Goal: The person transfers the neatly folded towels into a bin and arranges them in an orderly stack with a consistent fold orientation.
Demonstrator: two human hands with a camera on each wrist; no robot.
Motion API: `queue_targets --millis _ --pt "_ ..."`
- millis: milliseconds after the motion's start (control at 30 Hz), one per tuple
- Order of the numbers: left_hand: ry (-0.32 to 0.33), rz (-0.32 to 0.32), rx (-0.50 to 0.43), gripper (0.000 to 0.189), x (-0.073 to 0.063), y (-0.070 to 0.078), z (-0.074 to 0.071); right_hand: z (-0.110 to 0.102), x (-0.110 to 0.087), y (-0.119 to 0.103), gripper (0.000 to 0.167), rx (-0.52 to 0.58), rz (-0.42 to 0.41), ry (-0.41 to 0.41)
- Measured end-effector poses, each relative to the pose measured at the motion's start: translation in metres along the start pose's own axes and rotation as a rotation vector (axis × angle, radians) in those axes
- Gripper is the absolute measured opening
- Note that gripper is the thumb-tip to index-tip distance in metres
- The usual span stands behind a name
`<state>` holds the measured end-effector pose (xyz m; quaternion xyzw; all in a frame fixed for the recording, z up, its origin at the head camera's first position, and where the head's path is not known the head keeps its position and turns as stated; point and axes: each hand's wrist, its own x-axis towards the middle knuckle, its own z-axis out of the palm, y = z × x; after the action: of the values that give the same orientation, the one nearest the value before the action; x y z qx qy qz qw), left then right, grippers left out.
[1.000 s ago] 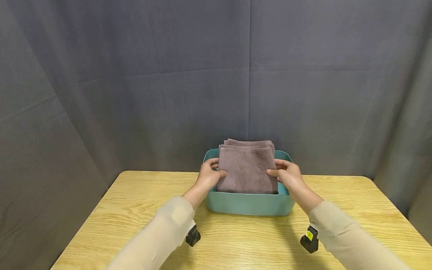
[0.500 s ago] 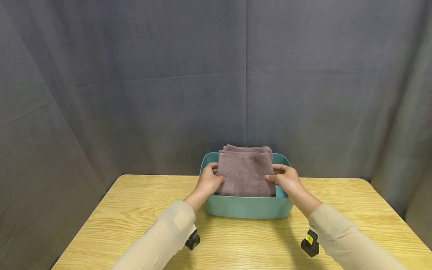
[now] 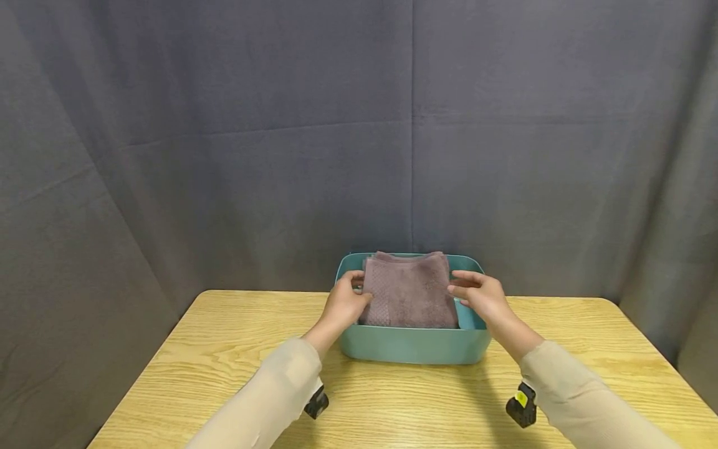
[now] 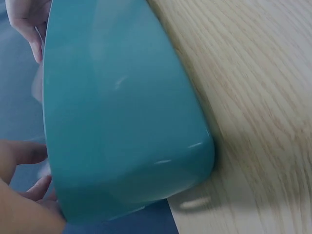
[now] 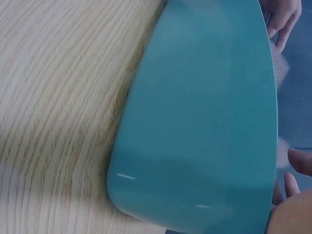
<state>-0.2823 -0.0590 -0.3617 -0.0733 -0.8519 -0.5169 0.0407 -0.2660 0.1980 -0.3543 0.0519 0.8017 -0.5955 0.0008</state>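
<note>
A folded mauve towel leans inside the teal bin, its top edge slightly above the back rim. My left hand pinches its left edge, thumb in front and fingers behind. Beside the towel's right edge is my right hand, thumb and fingers spread apart and holding nothing. The left wrist view shows mostly the bin's outer wall, with the left thumb and fingers at its rim. Only slivers of towel show past the rim in the right wrist view.
The bin stands at the back of a light wooden table. Grey curtains hang close behind it and at both sides. A small black camera sits under each wrist, at the left and right.
The towel has sunk lower into the bin and its top leans back. My right hand has let go of its right edge and moved slightly right; the left hand stays at the left edge.
</note>
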Motion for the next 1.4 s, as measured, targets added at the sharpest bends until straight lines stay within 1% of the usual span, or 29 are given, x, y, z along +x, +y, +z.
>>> queue_targets --millis 133,233,400,533,733,900,1067,1200,1400 --pt "0.012 0.035 -0.012 0.045 -0.002 0.002 -0.003 -0.006 -0.002 0.000 0.048 0.018 -0.014 0.000" --pt "0.002 0.050 -0.025 0.044 -0.003 0.005 -0.004 -0.008 -0.003 -0.001 0.047 0.026 -0.016 0.008" --pt "-0.044 0.082 0.018 0.044 -0.006 0.007 -0.004 -0.011 -0.005 -0.001 0.046 0.017 -0.027 0.029" --pt "-0.061 0.124 0.054 0.043 -0.009 0.007 -0.003 -0.014 -0.007 -0.001 0.044 -0.011 -0.074 0.045" --pt "-0.059 0.172 0.026 0.040 -0.020 0.016 -0.009 -0.016 -0.014 -0.002 0.043 -0.061 -0.154 0.049" --pt "-0.077 0.195 0.020 0.040 -0.029 0.022 -0.013 -0.018 -0.021 -0.002 0.042 -0.063 -0.204 0.041" --pt "-0.096 0.218 -0.003 0.039 -0.037 0.025 -0.021 -0.021 -0.029 -0.001 0.042 -0.076 -0.239 0.019" --pt "-0.096 0.244 -0.030 0.038 -0.045 0.026 -0.028 -0.024 -0.036 0.000 0.043 -0.088 -0.266 0.004" --pt "-0.102 0.278 -0.035 0.037 -0.058 0.026 -0.033 -0.030 -0.047 -0.003 0.041 -0.135 -0.322 -0.020"
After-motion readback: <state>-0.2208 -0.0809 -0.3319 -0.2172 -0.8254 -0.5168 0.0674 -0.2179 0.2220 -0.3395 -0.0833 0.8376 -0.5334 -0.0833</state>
